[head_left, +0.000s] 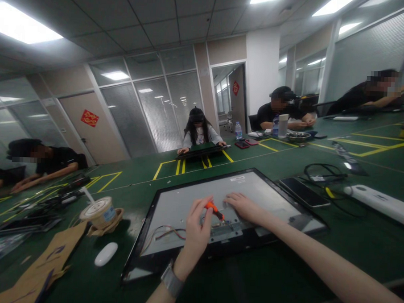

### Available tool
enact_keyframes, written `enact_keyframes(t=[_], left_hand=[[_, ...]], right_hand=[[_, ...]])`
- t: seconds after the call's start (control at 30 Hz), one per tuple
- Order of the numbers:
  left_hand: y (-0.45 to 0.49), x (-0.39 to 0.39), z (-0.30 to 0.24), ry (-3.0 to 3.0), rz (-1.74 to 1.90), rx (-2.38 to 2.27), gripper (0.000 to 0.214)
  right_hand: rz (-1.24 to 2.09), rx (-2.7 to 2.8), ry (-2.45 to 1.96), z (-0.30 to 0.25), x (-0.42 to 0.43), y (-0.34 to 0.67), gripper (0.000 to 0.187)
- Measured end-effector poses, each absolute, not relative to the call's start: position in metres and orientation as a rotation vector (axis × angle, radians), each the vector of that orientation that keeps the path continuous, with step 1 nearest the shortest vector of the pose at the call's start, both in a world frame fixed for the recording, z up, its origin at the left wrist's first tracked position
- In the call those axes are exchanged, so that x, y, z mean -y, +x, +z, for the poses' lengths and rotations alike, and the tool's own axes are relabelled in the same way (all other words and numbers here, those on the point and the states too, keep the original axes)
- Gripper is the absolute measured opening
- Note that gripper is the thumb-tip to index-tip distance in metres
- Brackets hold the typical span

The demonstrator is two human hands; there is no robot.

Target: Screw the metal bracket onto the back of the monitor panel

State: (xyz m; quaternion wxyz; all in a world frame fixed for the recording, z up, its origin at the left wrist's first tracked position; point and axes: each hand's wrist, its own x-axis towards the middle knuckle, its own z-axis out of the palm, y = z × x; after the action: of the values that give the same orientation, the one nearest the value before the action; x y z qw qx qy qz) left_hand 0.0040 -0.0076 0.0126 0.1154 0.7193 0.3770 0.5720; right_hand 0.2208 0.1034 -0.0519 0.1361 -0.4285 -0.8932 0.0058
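A monitor panel [254, 185] lies face down on the green table, its grey metal back up inside a black frame. My left hand [196, 229] grips an orange-handled screwdriver [214, 210], its tip down on a small bracket [226, 227] near the panel's lower edge. My right hand [243, 207] rests flat on the panel's back just right of the screwdriver, fingers spread. Thin red and white wires [166, 234] run across the panel left of my left hand. A watch [171, 280] sits on my left wrist.
A lidded paper cup [98, 211] and a white mouse [105, 254] lie left of the panel, with cardboard [46, 265] nearer. A phone [303, 192], black cables [321, 174] and a white power strip [380, 203] lie to the right. Several people work at other stations.
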Motion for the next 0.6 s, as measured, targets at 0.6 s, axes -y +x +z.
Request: enact_keyframes(t=[0.6], left_hand=[[0.0041,0.0092,0.0123,2.020,1.578,-1.034,0.034]], right_hand=[[0.033,2.572,-1.224,-0.0559,-0.1070,0.2224,0.058]])
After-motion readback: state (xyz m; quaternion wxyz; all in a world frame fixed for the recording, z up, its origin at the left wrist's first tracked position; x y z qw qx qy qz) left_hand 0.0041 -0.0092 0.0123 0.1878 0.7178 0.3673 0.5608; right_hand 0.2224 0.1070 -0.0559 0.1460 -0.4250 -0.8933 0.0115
